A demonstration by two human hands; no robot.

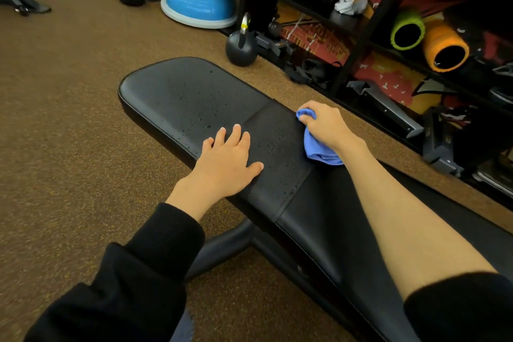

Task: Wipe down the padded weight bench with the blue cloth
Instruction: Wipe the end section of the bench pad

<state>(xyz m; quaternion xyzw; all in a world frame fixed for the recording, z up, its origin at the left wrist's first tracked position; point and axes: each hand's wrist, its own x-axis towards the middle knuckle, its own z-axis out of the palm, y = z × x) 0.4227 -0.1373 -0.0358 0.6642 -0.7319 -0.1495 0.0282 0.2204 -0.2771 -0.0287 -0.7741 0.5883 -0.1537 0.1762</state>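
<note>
Head view shows the right hand (323,125) bunching the blue cloth (319,148) at the far edge of the padded weight bench (194,91), whose droplet-flecked length runs away up-left, while the left hand (226,155) rests flat, fingers spread, nearer that wet stretch.

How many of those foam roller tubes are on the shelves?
2. A green foam roller lies on the rack shelf at upper right, and an orange foam roller lies touching it on its right. The dark shelf corners may hide others.
</note>
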